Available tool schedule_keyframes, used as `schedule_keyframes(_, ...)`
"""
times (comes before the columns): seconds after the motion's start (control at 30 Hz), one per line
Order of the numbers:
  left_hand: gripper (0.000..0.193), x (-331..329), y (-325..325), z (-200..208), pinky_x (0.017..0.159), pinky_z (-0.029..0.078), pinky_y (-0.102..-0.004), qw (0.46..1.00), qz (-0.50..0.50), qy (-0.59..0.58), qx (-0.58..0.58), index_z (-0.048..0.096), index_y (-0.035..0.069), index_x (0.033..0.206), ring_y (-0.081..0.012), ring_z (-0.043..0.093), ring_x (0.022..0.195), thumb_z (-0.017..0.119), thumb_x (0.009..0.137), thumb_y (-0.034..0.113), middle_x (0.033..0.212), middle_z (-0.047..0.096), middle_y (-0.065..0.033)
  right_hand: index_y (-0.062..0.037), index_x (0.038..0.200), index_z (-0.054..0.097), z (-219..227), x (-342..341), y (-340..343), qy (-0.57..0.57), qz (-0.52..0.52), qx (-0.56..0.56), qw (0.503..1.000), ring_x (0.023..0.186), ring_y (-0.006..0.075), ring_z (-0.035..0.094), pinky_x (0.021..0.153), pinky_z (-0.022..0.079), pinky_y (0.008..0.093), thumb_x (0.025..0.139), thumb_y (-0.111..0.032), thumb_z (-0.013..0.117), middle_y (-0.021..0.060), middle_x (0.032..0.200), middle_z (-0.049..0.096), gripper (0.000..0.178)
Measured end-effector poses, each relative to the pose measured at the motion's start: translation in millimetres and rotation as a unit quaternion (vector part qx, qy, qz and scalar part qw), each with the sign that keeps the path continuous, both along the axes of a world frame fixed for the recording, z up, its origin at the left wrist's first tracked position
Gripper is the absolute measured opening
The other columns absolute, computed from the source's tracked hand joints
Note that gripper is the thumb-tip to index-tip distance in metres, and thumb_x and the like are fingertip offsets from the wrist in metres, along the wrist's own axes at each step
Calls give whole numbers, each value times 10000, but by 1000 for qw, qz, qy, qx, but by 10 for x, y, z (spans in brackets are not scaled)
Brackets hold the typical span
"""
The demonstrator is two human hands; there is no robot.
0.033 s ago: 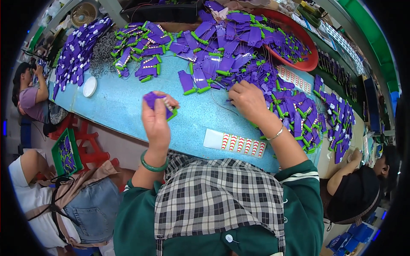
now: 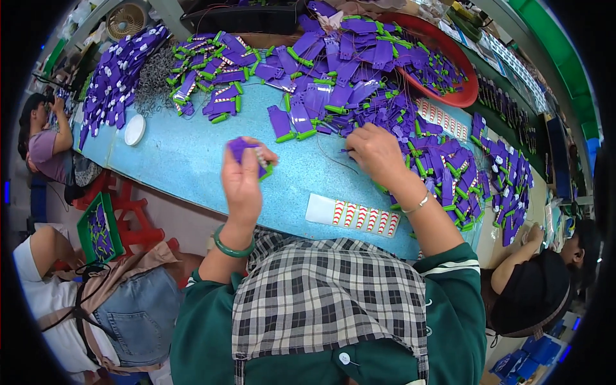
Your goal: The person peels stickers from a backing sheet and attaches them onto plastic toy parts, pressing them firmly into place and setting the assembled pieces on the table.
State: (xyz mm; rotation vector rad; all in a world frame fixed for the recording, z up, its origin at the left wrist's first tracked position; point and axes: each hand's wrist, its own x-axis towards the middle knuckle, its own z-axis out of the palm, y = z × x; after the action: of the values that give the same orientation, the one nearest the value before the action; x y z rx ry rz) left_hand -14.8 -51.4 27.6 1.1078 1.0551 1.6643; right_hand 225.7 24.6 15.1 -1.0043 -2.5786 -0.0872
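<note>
Left hand [image 2: 242,183] pinching a purple-and-green piece [image 2: 238,149], right hand [image 2: 375,154] half-curled at the purple pile [image 2: 388,106], its hold unclear, sticker strip [image 2: 351,215] near on the blue surface [image 2: 186,154]

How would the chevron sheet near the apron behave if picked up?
The chevron sheet looks thin, so it may bend and weigh little. It lies flat on the blue table, so its edge could be awkward to catch.
</note>
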Motion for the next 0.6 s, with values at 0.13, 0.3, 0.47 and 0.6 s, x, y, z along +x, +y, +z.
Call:
schedule_keyframes(0.13,150,270,-50,-227,654,474,-266,977,-160,56,-129,491,15,981,-116,570,696,429,958,150,789,598,-61,-47,767,621,344,-14,-262,162,-25,-204,965,638,222,584,571,471,342,702,-54,669,87,662,575,82)
schedule_keyframes(0.3,118,628,-149,-283,588,467,-315,939,-288,147,-113,495,-3,954,-207,591,613,466,909,102,689,578,-108,0,847,651,392,39,-563,310,-12,-339,888,599,98,517,527,391,234,754,6,665,44,710,562,95)
schedule_keyframes(0.47,149,694,-148,-150,568,407,-439,907,-296,294,-64,479,9,905,-390,548,640,507,862,150,700,548,-199,3,820,627,311,23,-803,327,-65,-288,898,599,98,518,522,394,228,732,-15,693,48,711,567,111)
schedule_keyframes(0.6,171,699,-168,-150,577,417,-452,887,-291,358,-16,478,13,893,-397,556,662,485,878,183,703,563,-192,7,811,581,346,14,-838,323,-89,-257,906,602,176,547,543,444,293,750,-79,688,91,722,565,150)
